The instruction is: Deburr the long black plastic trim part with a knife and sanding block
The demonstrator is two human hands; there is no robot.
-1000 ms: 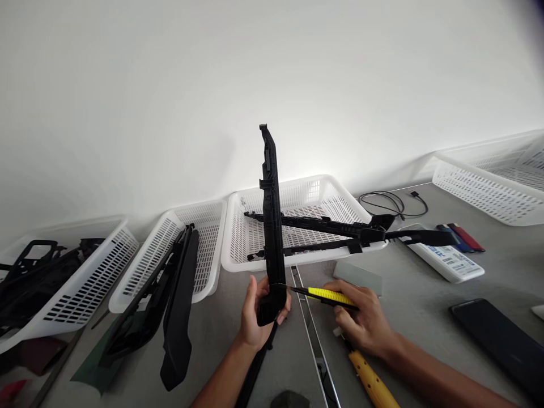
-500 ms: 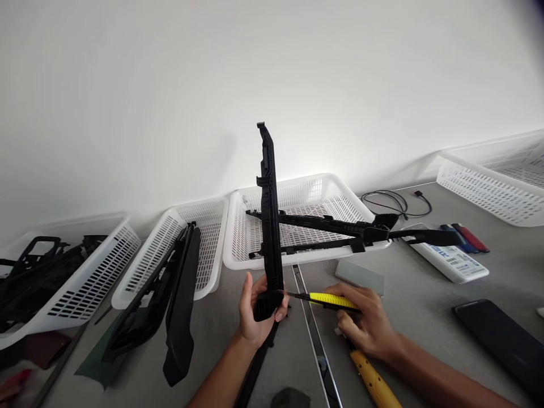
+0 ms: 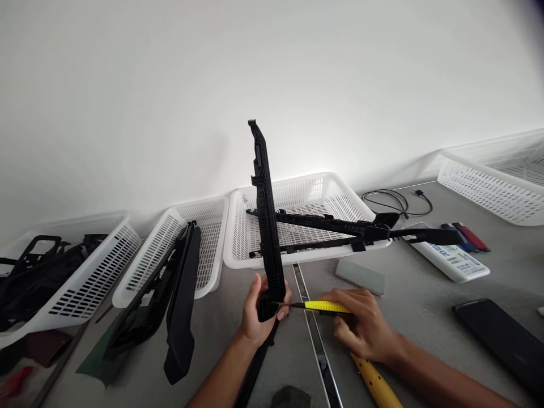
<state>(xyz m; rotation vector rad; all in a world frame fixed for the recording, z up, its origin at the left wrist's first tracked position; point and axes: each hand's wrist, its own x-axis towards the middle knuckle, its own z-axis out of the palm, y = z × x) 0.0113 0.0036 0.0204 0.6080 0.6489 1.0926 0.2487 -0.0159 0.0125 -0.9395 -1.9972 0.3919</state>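
My left hand (image 3: 254, 314) is closed around the lower end of a long black plastic trim piece (image 3: 267, 226), which stands nearly upright and leans slightly left. In my right hand (image 3: 361, 323) is a slim, knife-like tool (image 3: 325, 306) with a ribbed yellow handle. Its thin dark tip points left and meets the trim piece's lower end beside my left fingers; whether it cuts or only touches I cannot tell. Just below my right hand lies a yellow handle (image 3: 376, 382) with small holes, partly hidden by that hand.
Behind the hands, a white basket (image 3: 335, 195) bears long black parts. White baskets with black parts stand left (image 3: 127, 283) and far left (image 3: 91, 292), another basket (image 3: 488, 190) far right. A phone (image 3: 501, 340), power bank (image 3: 450, 260), grey slab (image 3: 360, 276) and cable (image 3: 389, 198) lie rightward.
The trim piece's top has tilted left and its lower end has shifted slightly right. My right hand and the tool have lowered a little, the tip still at the lower end.
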